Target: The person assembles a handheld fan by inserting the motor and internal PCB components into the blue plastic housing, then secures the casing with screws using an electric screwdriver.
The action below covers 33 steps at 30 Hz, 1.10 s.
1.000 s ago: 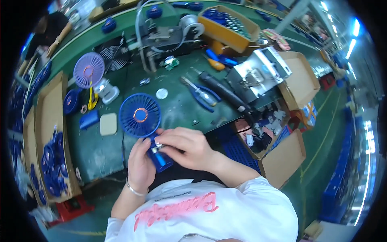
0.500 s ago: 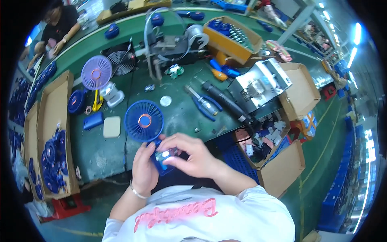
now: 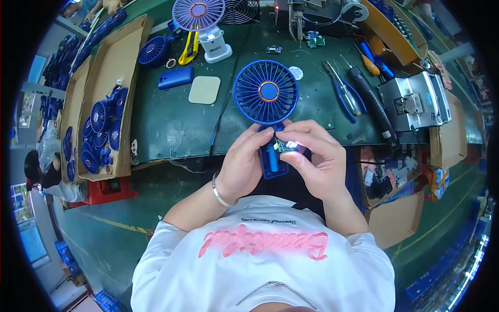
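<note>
My left hand (image 3: pixel 243 165) is closed around the handle of a blue handheld fan (image 3: pixel 268 78), whose round grille points away from me. The handle's housing is open, and a blue cylindrical battery (image 3: pixel 273 160) shows inside it. Between the thumb and fingers of my right hand (image 3: pixel 321 161) is a small green circuit board (image 3: pixel 283 146), held over the open handle beside the battery. A bright white light glows on the board near my right thumb. My fingers partly cover the board and the top of the handle.
Left of me, a cardboard box (image 3: pixel 127 122) holds several blue fans. A beige square pad (image 3: pixel 205 90), a blue casing (image 3: pixel 175 78) and a purple fan (image 3: pixel 198 13) on a white stand lie beyond my hands. Pliers (image 3: pixel 345 96), a black handheld tool (image 3: pixel 370 99) and a metal device (image 3: pixel 413 101) are at right.
The head view has shifted, so the fan and both hands appear further right and higher. My right fingers have moved on the circuit board, and the battery in the handle now shows clearly.
</note>
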Available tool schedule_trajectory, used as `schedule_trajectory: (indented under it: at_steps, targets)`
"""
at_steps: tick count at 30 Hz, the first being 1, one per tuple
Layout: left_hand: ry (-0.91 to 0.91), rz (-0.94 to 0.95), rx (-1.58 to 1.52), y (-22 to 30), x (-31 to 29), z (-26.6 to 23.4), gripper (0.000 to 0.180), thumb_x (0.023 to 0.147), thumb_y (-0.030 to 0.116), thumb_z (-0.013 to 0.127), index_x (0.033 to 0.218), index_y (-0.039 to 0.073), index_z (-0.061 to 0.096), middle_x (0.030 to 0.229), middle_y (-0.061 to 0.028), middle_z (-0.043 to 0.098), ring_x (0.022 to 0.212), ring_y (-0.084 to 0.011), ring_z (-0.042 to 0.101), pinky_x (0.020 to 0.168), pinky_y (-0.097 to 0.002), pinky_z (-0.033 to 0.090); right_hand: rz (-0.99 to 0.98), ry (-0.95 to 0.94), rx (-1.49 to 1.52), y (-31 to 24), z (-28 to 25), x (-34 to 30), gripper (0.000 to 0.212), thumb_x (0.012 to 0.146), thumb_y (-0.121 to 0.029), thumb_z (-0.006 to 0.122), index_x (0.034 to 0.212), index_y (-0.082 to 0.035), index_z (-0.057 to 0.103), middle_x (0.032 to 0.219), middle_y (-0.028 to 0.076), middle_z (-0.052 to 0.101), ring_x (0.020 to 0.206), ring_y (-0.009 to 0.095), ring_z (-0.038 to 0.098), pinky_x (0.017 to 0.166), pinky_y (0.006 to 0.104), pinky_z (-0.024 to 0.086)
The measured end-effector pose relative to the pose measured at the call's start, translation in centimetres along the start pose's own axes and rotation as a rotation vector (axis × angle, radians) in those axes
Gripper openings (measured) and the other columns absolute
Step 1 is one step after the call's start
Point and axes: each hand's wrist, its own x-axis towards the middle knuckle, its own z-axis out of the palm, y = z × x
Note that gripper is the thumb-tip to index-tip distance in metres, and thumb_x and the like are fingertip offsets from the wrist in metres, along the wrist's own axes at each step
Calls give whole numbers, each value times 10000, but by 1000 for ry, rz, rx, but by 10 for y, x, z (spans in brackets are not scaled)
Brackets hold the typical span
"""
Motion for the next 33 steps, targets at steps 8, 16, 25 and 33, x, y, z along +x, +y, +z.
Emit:
schedule_trajectory:
  at_steps: [8,16,25,33]
  targets:
    - [11,42,59,-2,-6,-1,315,975,131,454,1256,-8,490,1193,-103,585,1105,-164,558,985,-316,407,89,30,19,-6,5,-3,295,779,1,698,1072,-30,701,1045,98,620,897,141,599,721,227,482]
    - [18,10,50,-3,-2,-3,318,974,140,463,1257,-4,490,1190,-93,585,1103,-157,555,985,-315,405,55,51,-1,2,5,-3,301,778,-11,704,1079,-29,700,1045,115,625,885,141,599,718,236,482]
    - [47,0,54,-6,-1,-2,304,978,143,462,1245,2,494,1175,-84,587,1088,-140,560,971,-308,416,47,57,-11,6,3,-5,295,778,-7,701,1073,-21,698,1025,128,633,912,169,614,735,251,479]
    - [34,-6,39,-5,-1,-2,312,981,145,457,1256,-1,484,1187,-89,587,1091,-144,563,967,-308,421,167,51,104,-1,4,-4,313,773,54,705,1084,37,679,1068,139,613,1081,239,576,931,322,433]
